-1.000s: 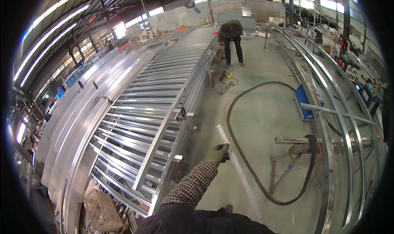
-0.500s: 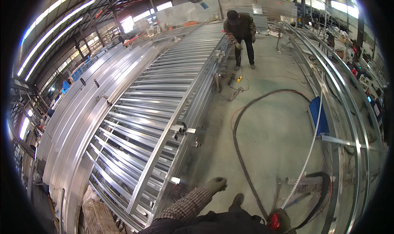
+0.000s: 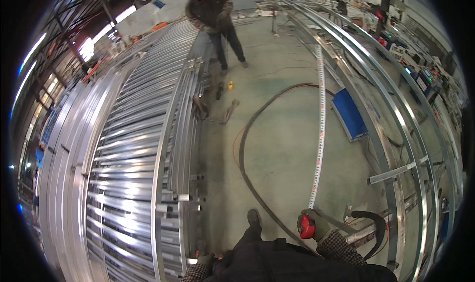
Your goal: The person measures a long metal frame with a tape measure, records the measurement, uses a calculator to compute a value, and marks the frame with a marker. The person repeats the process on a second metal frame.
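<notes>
In my gloved right hand [image 3: 322,227], at the lower right, is a red tape measure [image 3: 307,227]. Its white blade [image 3: 320,138] runs out far ahead across the floor, toward the long metal rails on the right. My gloved left hand [image 3: 206,260] is low beside the near end of the slatted metal frame [image 3: 157,183]. A small orange patch shows by its fingers, which are mostly hidden. Both of my sleeves are checked.
Another person [image 3: 213,15] stands beyond, next to the frame stack. A dark hose [image 3: 242,151] curves over the floor. On the right are a blue panel [image 3: 350,115], a short metal bar [image 3: 396,172] and long rails [image 3: 396,104]. Flat metal lengths [image 3: 64,183] lie at far left.
My view has swung to the right. My left hand has dropped back toward the frame. My right hand and the tape measure have come fully into sight; the blade now stands straighter.
</notes>
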The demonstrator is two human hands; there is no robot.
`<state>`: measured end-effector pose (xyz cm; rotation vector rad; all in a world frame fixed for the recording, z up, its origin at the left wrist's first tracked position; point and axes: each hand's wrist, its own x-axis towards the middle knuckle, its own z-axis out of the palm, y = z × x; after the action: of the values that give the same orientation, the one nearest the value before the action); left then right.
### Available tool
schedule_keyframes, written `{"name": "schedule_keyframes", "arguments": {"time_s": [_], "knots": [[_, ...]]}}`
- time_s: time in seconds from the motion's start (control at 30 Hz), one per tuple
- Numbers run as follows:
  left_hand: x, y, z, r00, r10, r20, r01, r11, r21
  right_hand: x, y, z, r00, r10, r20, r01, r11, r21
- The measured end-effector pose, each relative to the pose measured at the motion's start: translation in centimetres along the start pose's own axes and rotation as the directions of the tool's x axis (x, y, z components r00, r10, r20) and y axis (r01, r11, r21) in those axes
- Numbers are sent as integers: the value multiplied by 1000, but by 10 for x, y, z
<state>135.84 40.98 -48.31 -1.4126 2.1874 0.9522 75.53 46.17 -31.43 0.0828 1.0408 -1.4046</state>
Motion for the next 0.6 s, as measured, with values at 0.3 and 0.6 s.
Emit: {"name": "schedule_keyframes", "arguments": {"time_s": [0.3, 0.6], "knots": [[234, 81, -251, 882, -400, 248, 392, 332, -858, 101, -75, 83, 991, -129, -30, 131, 990, 49], [412, 208, -410, 919, -368, 141, 340, 558, -757, 278, -176, 85, 982, -155, -111, 154, 988, -19]]}}
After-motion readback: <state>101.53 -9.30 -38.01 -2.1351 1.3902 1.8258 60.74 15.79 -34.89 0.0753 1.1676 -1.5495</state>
